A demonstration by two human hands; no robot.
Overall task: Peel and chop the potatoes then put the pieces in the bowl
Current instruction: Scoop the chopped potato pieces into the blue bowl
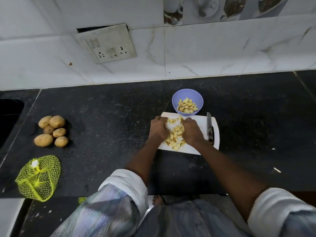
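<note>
1. Now the left hand [158,128] and right hand [191,130] are cupping the small yellow chopped potato pieces [175,134] between curled fingers on the flat white cutting board [200,147].
2. More pieces are sitting in the round purple plastic bowl [187,95], just behind the board.
3. The black-handled knife [210,128] is lying on the board's right side.

My tabletop [102,108] is black speckled stone, set against a wall of white marbled tiles [222,53]. A grimy switch-and-socket plate [106,43] hangs loose on that wall, and printed crockery tiles [222,9] run along the top.
</note>
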